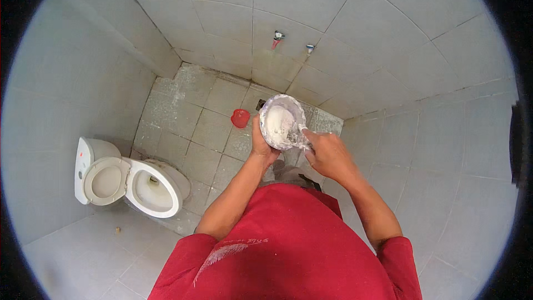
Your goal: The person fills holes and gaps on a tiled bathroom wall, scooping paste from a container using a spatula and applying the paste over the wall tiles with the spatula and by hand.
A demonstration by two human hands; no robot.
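Observation:
A round bowl [262, 126], its rim smeared with white, is held up in front of my body. Inside it lies a mound of whitish paste [278, 120], with a greyer, wetter patch toward the right side. My left hand [261, 142] is closed around the bowl's lower left side, supporting it. At the right rim, my right hand [327, 153] has its fingers drawn together around something coated in white that reaches into the paste; its kind is hidden by the coating and the fingers.
A red plastic dish-like piece [240, 118] lies on the tiled floor [202, 133], near a dark drain [261, 104]. At left stands a white toilet [176, 194]. Two taps, one with a red part [277, 39] and one bluish [310, 49], jut from the far wall.

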